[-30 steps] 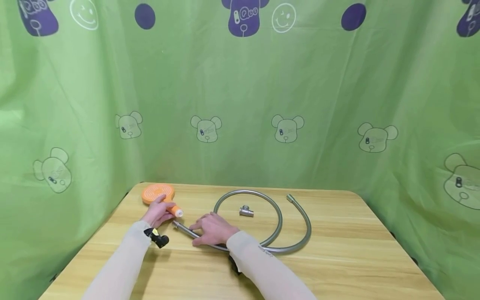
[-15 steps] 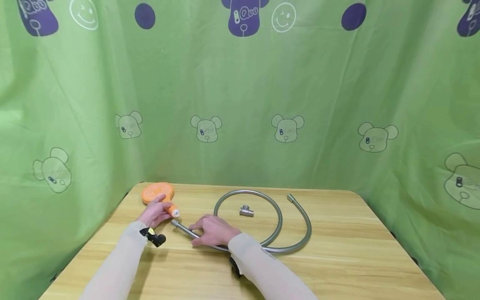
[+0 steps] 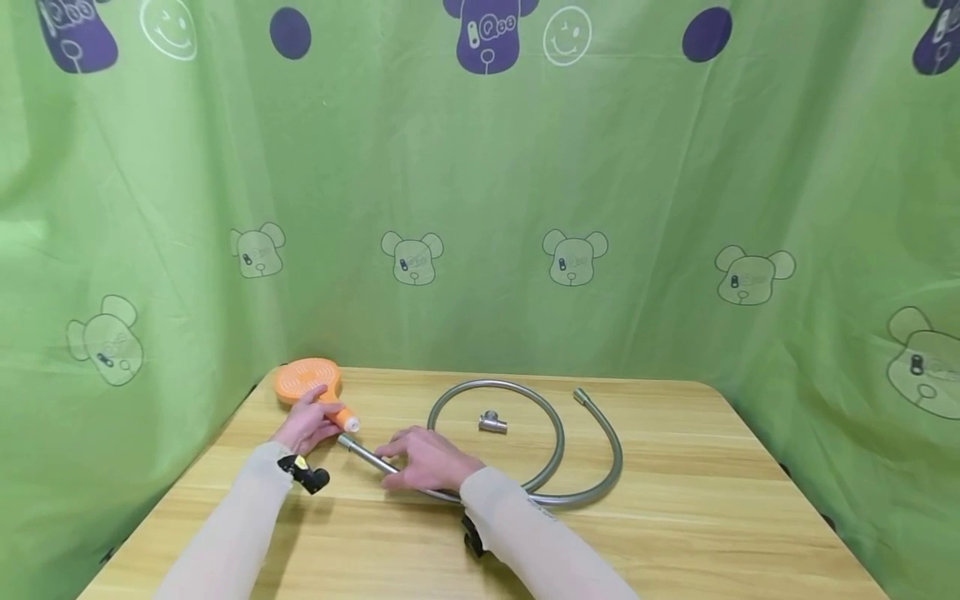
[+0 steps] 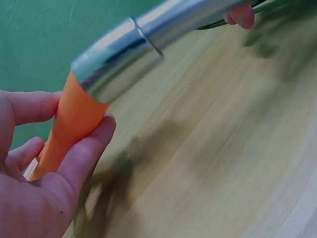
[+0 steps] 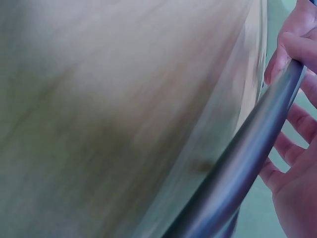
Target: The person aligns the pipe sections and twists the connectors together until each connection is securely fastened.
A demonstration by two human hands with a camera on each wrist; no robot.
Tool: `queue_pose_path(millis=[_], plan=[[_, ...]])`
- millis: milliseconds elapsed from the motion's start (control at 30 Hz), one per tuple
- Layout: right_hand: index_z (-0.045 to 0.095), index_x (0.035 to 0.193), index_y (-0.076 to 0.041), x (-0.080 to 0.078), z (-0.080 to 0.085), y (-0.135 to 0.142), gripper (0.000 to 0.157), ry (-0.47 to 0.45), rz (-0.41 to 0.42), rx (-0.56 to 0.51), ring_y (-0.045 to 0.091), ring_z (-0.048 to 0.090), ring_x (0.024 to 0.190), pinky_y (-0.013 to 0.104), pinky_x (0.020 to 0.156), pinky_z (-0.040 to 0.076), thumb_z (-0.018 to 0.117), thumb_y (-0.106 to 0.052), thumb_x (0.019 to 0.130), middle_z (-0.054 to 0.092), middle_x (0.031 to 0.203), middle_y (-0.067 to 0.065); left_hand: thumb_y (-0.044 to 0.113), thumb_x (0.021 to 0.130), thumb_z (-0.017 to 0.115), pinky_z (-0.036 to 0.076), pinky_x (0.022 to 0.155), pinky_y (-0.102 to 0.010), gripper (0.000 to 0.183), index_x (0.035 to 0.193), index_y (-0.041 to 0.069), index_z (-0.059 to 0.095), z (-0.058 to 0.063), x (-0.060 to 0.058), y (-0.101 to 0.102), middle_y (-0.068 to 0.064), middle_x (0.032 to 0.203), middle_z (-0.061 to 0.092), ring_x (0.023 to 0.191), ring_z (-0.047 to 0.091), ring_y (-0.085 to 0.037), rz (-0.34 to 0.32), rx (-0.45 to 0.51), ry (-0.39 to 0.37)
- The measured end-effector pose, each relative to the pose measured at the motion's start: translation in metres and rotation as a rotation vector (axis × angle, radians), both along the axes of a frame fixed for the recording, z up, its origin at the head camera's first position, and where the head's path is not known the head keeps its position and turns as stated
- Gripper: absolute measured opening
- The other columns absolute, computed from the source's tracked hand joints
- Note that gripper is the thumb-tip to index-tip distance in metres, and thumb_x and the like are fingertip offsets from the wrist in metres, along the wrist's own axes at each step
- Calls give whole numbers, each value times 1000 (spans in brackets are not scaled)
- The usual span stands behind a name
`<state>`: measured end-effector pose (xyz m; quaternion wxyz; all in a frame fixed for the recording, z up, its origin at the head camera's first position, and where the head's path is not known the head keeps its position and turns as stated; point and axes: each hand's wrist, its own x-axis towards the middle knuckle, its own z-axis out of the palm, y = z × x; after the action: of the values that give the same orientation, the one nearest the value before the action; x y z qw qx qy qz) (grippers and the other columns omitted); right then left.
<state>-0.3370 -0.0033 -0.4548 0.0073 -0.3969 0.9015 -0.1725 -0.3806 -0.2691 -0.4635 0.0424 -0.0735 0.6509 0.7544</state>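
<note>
From farther, the head camera looks forward and down across the worktop [image 3: 690, 475] to the curtain [image 3: 480, 167]. The left wrist camera [image 3: 309, 477] and right wrist camera [image 3: 472, 540] both see the hose [image 5: 240, 158] very near.

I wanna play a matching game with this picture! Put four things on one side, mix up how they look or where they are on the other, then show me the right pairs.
Things:
1. shower head
2. hose
3. small metal pipe piece
4. curtain

Clues:
A. green, with bear faces
B. lying inside a loop
C. orange
D. grey, bent into a loop

Pairs: 1-C, 2-D, 3-B, 4-A
</note>
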Motion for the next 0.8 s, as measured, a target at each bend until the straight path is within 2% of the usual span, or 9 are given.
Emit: queue_pose_path(millis=[133, 300, 433, 533, 633, 800], plan=[[64, 134, -35, 0, 0, 1, 54, -35, 3, -44, 15, 56, 127, 35, 108, 48, 77, -48, 83, 63, 137, -6, -1, 98, 54, 61, 78, -28, 83, 162, 7, 2, 3, 1, 0, -20, 116, 52, 79, 66, -14, 14, -13, 0], [66, 134, -28, -1, 0, -1, 52, -163, 17, -173, 13, 58, 125, 33, 108, 48, 79, -34, 84, 66, 134, -7, 0, 97, 56, 60, 78, -26, 83, 162, 10, 5, 8, 3, 2, -16, 115, 54, 78, 65, -13, 32, -62, 1], [67, 133, -22, -2, -1, -3, 50, -251, 12, -257, 9, 62, 115, 29, 105, 49, 79, -22, 85, 70, 121, -8, 1, 97, 57, 60, 80, -27, 85, 162, 10, 4, 11, 5, 3, -16, 114, 56, 80, 66, -13, 19, -79, 19], [67, 132, -20, -1, 1, -5, 49, -276, 9, -275, 5, 62, 105, 27, 99, 50, 79, -17, 84, 70, 108, -10, 0, 97, 57, 60, 83, -28, 84, 162, 10, 4, 13, 5, 5, -23, 123, 52, 81, 67, -14, 12, -74, 27], [68, 129, -17, 0, 3, -7, 47, -300, 13, -286, 5, 60, 99, 26, 95, 50, 78, -12, 83, 69, 104, -8, -1, 97, 57, 61, 82, -29, 84, 163, 11, 5, 15, 6, 6, -27, 128, 49, 80, 68, -14, 13, -68, 25], [65, 121, -13, 0, 4, -10, 42, -377, 5, -343, 10, 58, 94, 28, 89, 49, 76, -3, 81, 66, 105, 1, 1, 97, 60, 60, 77, -28, 85, 163, 13, 8, 15, 5, 5, -18, 113, 56, 76, 67, -12, 24, -81, 12]])
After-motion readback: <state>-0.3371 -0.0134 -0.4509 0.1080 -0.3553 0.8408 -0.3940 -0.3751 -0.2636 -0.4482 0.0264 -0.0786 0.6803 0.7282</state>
